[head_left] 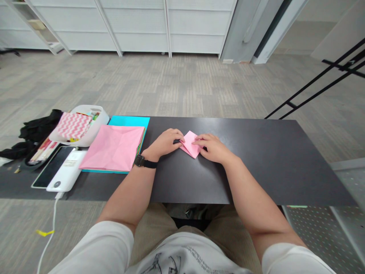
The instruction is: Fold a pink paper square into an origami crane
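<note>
A small folded square of pink paper (191,146) lies on the dark table, turned so that its corners point up, down and sideways. At its left corner, the thumb and fingertips of my left hand (169,143) grip the edge, where a fold stands slightly lifted. My right hand (212,147) holds the right side, with its fingers bent over the top layer and its thumb near the lower right edge. The undersides of the fingertips are hidden. A black watch (139,160) is on my left wrist.
Left of my hands, a large creased pink sheet (114,148) tops a stack with blue paper (129,121). Beyond are a white basket (98,127), a phone (53,167), a white power bank with a cable (67,171) and black cloth (40,127). The dark table (265,160) extends right.
</note>
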Demonstrator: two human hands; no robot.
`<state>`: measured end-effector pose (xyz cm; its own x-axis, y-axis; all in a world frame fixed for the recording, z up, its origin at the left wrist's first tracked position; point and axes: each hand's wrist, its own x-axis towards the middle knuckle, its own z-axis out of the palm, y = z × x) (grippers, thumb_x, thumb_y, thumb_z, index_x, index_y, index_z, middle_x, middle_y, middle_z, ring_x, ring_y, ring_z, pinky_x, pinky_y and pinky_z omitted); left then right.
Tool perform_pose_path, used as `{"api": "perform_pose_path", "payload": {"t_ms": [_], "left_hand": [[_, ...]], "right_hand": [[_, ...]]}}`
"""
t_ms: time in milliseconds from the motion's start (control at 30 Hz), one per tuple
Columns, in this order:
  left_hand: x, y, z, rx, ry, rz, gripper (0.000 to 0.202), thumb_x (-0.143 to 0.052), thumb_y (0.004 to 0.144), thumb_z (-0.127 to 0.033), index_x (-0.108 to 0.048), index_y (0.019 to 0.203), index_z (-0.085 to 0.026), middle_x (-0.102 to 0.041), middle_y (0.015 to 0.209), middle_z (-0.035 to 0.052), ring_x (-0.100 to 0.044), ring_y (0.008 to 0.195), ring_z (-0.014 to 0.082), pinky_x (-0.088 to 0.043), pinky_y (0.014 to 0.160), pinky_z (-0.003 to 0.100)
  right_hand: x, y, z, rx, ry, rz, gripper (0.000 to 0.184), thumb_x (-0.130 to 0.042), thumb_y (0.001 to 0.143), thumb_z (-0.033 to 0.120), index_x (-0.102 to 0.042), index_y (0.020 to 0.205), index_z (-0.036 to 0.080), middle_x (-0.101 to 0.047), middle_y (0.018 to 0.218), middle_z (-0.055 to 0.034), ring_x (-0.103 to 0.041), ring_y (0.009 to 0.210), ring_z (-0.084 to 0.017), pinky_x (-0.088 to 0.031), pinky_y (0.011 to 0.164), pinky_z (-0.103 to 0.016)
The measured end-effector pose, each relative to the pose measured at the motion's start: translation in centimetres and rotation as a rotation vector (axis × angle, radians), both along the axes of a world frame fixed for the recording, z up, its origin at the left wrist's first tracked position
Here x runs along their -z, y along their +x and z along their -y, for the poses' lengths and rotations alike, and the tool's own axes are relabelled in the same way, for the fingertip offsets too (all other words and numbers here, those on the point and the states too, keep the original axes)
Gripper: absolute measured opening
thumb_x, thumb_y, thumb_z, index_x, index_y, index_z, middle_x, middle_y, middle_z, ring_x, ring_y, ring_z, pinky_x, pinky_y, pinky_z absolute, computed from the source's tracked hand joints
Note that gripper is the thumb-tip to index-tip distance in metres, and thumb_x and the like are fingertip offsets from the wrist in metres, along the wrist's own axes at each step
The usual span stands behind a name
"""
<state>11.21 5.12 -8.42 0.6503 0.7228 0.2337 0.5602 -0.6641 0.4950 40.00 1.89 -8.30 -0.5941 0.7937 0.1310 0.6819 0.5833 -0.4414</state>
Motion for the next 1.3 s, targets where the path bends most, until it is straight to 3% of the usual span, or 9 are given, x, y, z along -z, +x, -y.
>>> {"api": "perform_pose_path", "payload": {"t_ms": [200,333,600,800,1067,1300], "left_hand": [[-0.2,0.4,0.1,-0.018,-0.027,-0.003,0.009,-0.075,0.097,-0.030,-0.078,0.104,-0.025,-0.075,0.118,0.0045,-0.067,0.115,0.0247,-0.047,0.111,0.044],[0.0,1.6,0.4,-0.107,-0.010,-0.006,0.014,-0.074,0.098,-0.037,-0.074,0.101,-0.023,-0.074,0.114,0.0057,-0.067,0.110,0.0253,-0.049,0.106,0.044],[1.1,3.3,1.3,-0.270,0.007,-0.012,0.019,-0.075,0.094,-0.036,-0.068,0.105,-0.022,-0.067,0.120,0.0086,-0.062,0.116,0.0279,-0.048,0.109,0.047],[2.1,3.4,1.2,-0.299,0.035,-0.024,0.026,-0.078,0.092,-0.038,-0.066,0.109,-0.021,-0.064,0.126,0.0098,-0.059,0.122,0.0297,-0.047,0.113,0.049],[2.2,3.5,1.2,-0.317,0.030,-0.027,0.031,-0.083,0.090,-0.039,-0.066,0.110,-0.021,-0.063,0.126,0.0102,-0.058,0.124,0.0307,-0.048,0.114,0.050],[2.3,3.5,1.2,-0.342,0.033,-0.011,0.033,-0.085,0.088,-0.041,-0.066,0.107,-0.023,-0.062,0.124,0.0093,-0.057,0.123,0.0307,-0.048,0.113,0.050]], "right_hand": [[-0.6,-0.2,0.4,0.009,-0.020,0.032,0.035,-0.071,0.097,0.027,-0.082,0.129,0.035,-0.068,0.143,-0.0087,-0.060,0.131,-0.033,-0.044,0.115,-0.057],[-0.5,-0.4,0.4,0.017,-0.026,0.042,0.036,-0.079,0.093,0.029,-0.082,0.128,0.036,-0.068,0.143,-0.0083,-0.059,0.132,-0.034,-0.044,0.114,-0.056],[-0.5,-0.3,0.3,0.024,-0.034,0.027,0.037,-0.078,0.092,0.026,-0.081,0.128,0.033,-0.069,0.142,-0.0080,-0.060,0.131,-0.033,-0.044,0.113,-0.054],[-0.5,-0.5,0.3,0.038,-0.052,0.006,0.031,-0.075,0.096,0.031,-0.078,0.127,0.030,-0.071,0.138,-0.0072,-0.062,0.128,-0.031,-0.045,0.112,-0.052],[-1.1,-1.0,0.7,0.081,-0.036,0.025,0.046,-0.078,0.094,0.038,-0.067,0.138,0.026,-0.071,0.138,-0.0107,-0.062,0.125,-0.034,-0.046,0.107,-0.052],[-0.9,-1.1,0.9,0.071,-0.037,0.029,0.047,-0.077,0.095,0.038,-0.071,0.142,0.032,-0.070,0.138,-0.0082,-0.061,0.127,-0.033,-0.045,0.110,-0.052]]}}
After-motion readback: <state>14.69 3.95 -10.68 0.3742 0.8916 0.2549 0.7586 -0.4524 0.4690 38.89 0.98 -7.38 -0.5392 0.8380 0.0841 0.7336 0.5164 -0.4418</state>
